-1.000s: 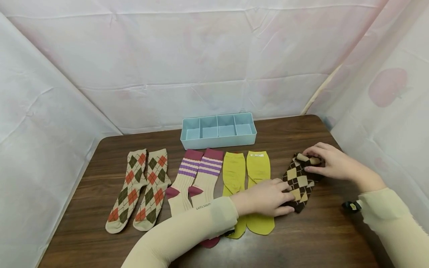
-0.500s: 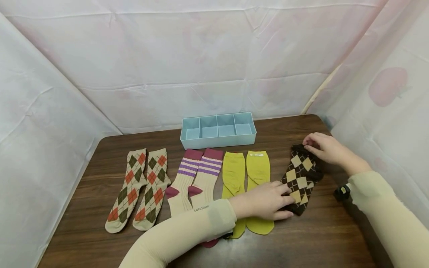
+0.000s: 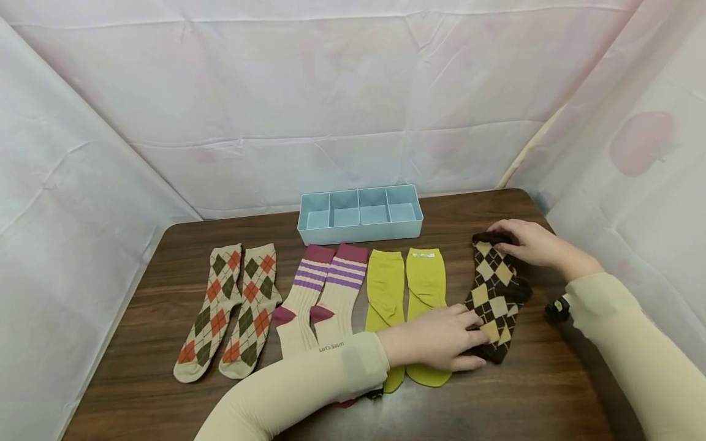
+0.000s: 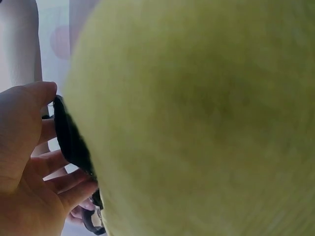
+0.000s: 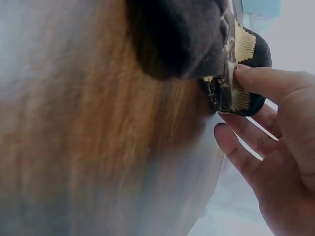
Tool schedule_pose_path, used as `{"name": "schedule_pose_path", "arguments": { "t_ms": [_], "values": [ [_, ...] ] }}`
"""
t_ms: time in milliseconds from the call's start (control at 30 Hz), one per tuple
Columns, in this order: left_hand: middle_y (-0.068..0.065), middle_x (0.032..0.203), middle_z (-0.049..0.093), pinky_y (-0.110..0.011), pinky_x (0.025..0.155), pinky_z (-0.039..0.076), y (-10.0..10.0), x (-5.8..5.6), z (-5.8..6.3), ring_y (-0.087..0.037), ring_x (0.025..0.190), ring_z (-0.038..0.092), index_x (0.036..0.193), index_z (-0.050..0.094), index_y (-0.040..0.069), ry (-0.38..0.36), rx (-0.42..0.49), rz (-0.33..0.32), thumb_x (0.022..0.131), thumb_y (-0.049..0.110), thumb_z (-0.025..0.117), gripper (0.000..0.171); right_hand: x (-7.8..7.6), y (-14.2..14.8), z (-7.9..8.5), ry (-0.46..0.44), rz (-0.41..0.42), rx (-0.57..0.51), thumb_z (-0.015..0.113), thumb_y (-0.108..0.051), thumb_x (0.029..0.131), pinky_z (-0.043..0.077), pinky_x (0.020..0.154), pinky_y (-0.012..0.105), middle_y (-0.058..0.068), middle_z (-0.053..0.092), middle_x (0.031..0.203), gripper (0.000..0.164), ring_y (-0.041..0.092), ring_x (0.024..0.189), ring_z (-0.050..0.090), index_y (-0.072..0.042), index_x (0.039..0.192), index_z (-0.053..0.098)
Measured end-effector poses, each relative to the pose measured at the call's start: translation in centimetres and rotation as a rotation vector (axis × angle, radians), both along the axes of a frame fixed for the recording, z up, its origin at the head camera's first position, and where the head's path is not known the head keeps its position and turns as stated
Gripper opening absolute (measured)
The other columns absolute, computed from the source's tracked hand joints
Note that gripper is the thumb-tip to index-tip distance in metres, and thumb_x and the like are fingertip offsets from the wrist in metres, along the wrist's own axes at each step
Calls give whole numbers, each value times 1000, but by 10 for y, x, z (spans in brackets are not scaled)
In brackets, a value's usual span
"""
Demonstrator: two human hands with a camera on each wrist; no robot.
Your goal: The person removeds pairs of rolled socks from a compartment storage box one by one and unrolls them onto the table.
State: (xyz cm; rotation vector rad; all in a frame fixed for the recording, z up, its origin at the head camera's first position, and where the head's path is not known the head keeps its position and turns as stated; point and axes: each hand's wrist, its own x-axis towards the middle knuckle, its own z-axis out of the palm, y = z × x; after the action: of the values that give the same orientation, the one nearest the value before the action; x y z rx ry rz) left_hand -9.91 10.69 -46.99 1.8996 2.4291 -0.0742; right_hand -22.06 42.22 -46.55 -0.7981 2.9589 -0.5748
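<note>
A pair of dark brown argyle socks with tan diamonds (image 3: 486, 294) lies at the right of the table in the head view. My right hand (image 3: 526, 242) pinches the dark cuff at the far end, thumb on top and fingers beneath in the right wrist view, where the argyle sock (image 5: 241, 96) bends at the edge. Spread, fairly straight fingers of my left hand (image 3: 438, 337) rest on the toe end. Beneath that hand and wrist lie mustard yellow socks (image 3: 425, 275), partly covered. The left wrist view shows the left hand (image 4: 34, 167) against dark fabric.
Purple-striped cream socks (image 3: 339, 300) lie partly under the left sleeve. Farther left is a pair of beige argyle socks (image 3: 254, 306). A light blue tray (image 3: 358, 234) with several compartments stands at the back of the wooden table (image 3: 143, 343), before a white curtain (image 3: 331, 92).
The folded-over cuff of the brown argyle socks has been unfolded and laid out away from me. My right hand moved back and slightly left with it; the left hand stayed nearly in place.
</note>
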Motion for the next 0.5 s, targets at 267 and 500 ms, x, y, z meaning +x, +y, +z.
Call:
{"name": "schedule_pose_path", "arguments": {
  "t_ms": [267,500],
  "values": [
    [5,148,59,-26,116,41,1,1,1,-13,135,53,152,65,30,-3,-8,4,115,58,44,51,-7,4,-1,-46,-41,-3,79,-6,101,52,76,50,23,72,122,49,29,90,67,-5,145,55],
    [4,148,60,-31,111,47,3,-11,7,-16,137,53,143,71,32,2,-9,51,114,60,44,48,9,21,-3,196,-4,-9,84,21,77,48,83,65,30,55,119,76,47,106,55,-13,141,60]
  ]
}}
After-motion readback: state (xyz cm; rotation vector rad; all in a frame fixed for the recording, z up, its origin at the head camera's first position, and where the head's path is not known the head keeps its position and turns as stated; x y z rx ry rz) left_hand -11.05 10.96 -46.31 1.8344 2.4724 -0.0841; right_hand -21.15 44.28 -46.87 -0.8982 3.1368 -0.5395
